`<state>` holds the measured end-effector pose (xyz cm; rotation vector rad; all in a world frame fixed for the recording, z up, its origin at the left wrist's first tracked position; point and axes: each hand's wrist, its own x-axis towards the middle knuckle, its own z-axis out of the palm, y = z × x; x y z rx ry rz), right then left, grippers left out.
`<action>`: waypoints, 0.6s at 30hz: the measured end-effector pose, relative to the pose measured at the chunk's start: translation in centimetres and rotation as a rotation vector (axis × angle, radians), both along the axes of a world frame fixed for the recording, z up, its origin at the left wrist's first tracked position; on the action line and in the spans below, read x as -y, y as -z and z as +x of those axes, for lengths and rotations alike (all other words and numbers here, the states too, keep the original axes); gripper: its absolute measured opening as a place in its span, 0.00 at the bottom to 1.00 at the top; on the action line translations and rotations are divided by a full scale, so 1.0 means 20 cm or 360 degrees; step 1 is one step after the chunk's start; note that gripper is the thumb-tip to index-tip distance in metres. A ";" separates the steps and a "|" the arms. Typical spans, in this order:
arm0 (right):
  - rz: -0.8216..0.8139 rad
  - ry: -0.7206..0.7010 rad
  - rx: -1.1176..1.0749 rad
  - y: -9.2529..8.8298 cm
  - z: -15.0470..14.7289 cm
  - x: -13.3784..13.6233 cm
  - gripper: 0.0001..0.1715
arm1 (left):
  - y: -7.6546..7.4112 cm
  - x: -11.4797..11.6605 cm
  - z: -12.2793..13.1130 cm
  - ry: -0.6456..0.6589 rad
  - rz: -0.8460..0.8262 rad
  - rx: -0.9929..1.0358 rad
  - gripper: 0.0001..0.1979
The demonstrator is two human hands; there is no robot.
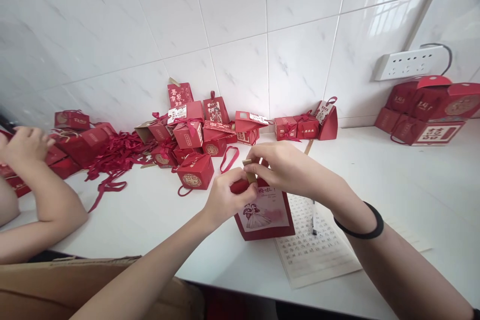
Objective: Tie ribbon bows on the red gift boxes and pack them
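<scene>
A red gift box (264,215) with a pink picture of a couple on its front stands on the white table. At its top, my left hand (228,195) is closed, thumb and fingers pinching the box's upper edge near a gold-tan flap. My right hand (285,167), wearing a black band on the wrist, pinches the same flap (250,172) from above. The fingers partly hide the top of the box. A lined notebook (318,255) with handwriting lies beside the box, under my right forearm. A pen (314,220) rests on it.
Several red gift boxes (195,171) are piled along the tiled wall. Loose red ribbons (116,155) lie left of them. Another person's arm (48,195) rests at the left. Larger red boxes (423,115) stand at the right below a power strip (408,63).
</scene>
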<state>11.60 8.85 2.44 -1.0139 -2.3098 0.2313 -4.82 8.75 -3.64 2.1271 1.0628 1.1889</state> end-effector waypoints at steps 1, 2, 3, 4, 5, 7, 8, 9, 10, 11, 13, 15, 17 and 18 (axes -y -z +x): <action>-0.0013 -0.0002 -0.0011 0.00 0.00 0.00 0.07 | 0.00 0.00 0.00 0.0000 -0.0014 0.0016 0.03; -0.0026 -0.0011 -0.0025 0.00 0.01 0.00 0.07 | 0.00 0.00 0.00 -0.0005 -0.0015 0.0028 0.03; -0.0045 -0.0030 -0.0032 0.00 0.02 0.00 0.06 | 0.00 0.01 0.00 -0.0018 -0.0007 0.0033 0.03; -0.0070 -0.0064 -0.0020 -0.01 0.03 0.00 0.07 | 0.00 0.01 0.00 -0.0036 0.0003 0.0031 0.04; -0.0109 -0.0112 0.0019 -0.01 0.04 0.00 0.08 | -0.01 0.01 0.00 -0.0052 0.0010 0.0025 0.05; -0.0209 -0.0215 0.0152 -0.01 0.07 0.00 0.08 | -0.02 0.01 -0.01 -0.0049 -0.0005 0.0028 0.07; -0.0244 -0.0249 0.0216 -0.01 0.08 0.00 0.08 | -0.02 0.01 -0.01 -0.0029 -0.0024 0.0043 0.07; -0.0256 -0.0272 0.0261 -0.02 0.08 0.00 0.07 | -0.03 0.01 -0.02 0.0000 -0.0039 0.0070 0.07; -0.0246 -0.0281 0.0283 -0.02 0.08 0.00 0.07 | -0.03 0.02 -0.02 0.0033 -0.0046 0.0105 0.07; -0.0219 -0.0282 0.0286 -0.02 0.09 0.00 0.07 | -0.04 0.02 -0.03 0.0063 -0.0048 0.0141 0.07; -0.0151 -0.0283 0.0266 -0.02 0.08 0.01 0.07 | -0.04 0.02 -0.04 0.0094 -0.0047 0.0200 0.08; -0.0116 -0.0284 0.0222 -0.02 0.08 0.01 0.08 | -0.04 0.01 -0.04 0.0076 -0.0048 0.0256 0.09; -0.0096 -0.0263 0.0154 -0.03 0.08 0.01 0.07 | -0.04 0.01 -0.04 -0.0002 -0.0039 0.0305 0.09; -0.0092 -0.0248 0.0121 -0.03 0.08 0.01 0.06 | -0.04 0.02 -0.04 -0.0049 -0.0021 0.0320 0.10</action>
